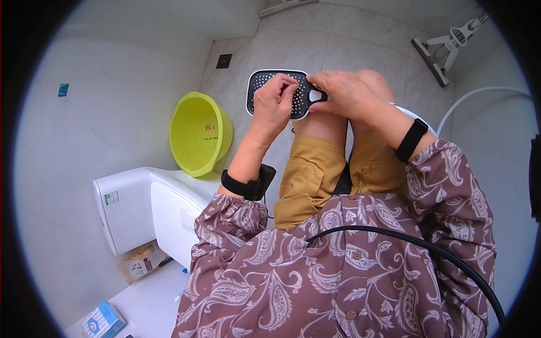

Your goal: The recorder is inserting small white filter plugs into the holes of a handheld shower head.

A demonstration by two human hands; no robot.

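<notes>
A square shower head [260, 83] with a dark face, rows of pale nozzles and a white rim is held over my knees, face up. My right hand [350, 97] grips it at the neck, by the light grey button on its right side. Over the nozzles, my left hand [274, 106] is closed in a pinch, fingertips at the face. Whatever those fingertips hold, if anything, is too small to make out. My left hand covers part of the nozzle face.
On my left, a yellow-green basin [194, 135] leans on its side beside a white toilet [172, 217]. A floor drain [224, 61] lies beyond. A mop [445, 53] stands at the far right, near a pale hose [479, 92]. A blue box [103, 321] sits lower left.
</notes>
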